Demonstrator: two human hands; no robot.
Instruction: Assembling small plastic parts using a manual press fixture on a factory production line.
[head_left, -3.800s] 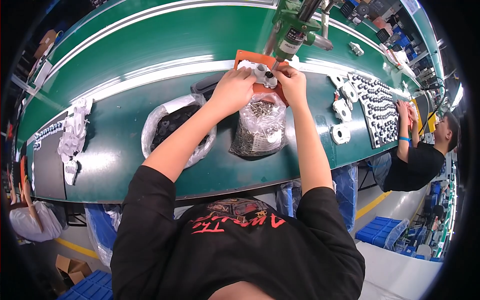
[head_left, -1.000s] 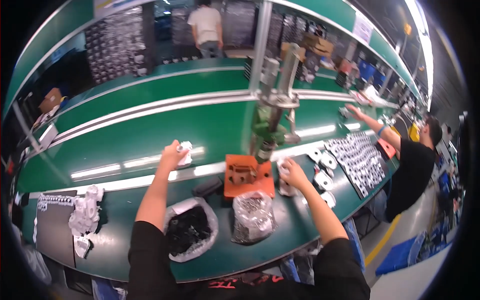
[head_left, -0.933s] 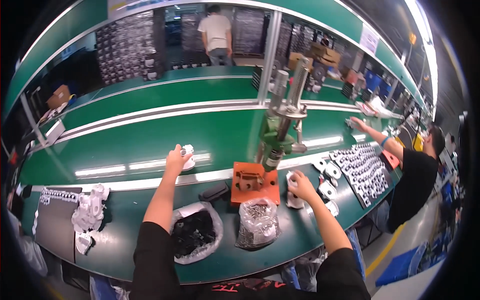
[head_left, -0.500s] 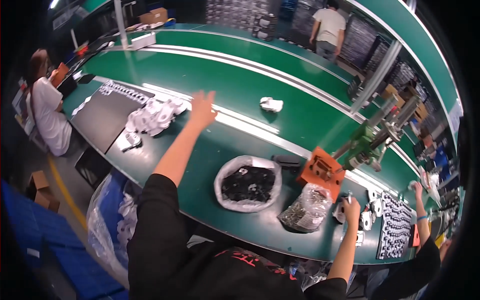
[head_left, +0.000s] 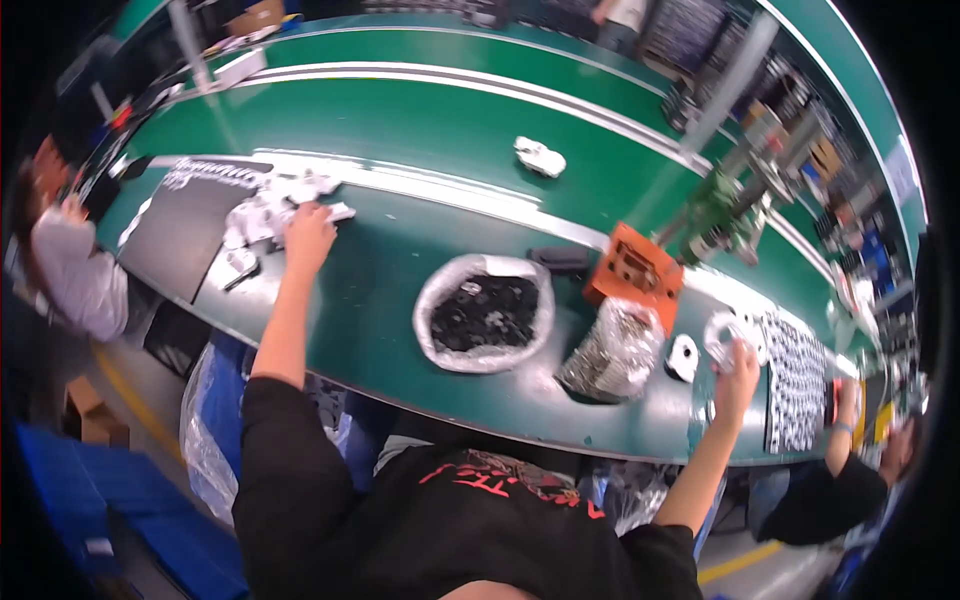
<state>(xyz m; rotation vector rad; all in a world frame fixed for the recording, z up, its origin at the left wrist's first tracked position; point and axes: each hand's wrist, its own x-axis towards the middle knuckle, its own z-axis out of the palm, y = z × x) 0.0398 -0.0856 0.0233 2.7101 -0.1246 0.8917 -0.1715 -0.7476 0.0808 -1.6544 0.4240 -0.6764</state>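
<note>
My left hand [head_left: 308, 238] is at the pile of white plastic parts [head_left: 252, 218] on the left of the bench. Its fingers are closed round one white plastic part [head_left: 341, 212], which sticks out to the right. On the other side, my right hand [head_left: 738, 378] reaches among several white plastic parts, its fingers bent against one of them [head_left: 718, 335]; blur softens the grip. Just left of that hand a separate white part [head_left: 683, 358] lies on the bench. Between my arms stands a white-lined bag [head_left: 428, 318] full of small black pieces.
A clear bag of small metal pieces [head_left: 618, 350] lies beside an orange fixture [head_left: 637, 268]. Behind it stands a green press [head_left: 718, 215]. One white part [head_left: 540, 158] sits on the green belt [head_left: 430, 120]. A filled tray [head_left: 795, 395] and a co-worker's hand [head_left: 848, 395] are at right.
My left hand has moved from beside the belt back to the white pile and closed. The right hand has shifted right to the white parts. The view has tilted down.
</note>
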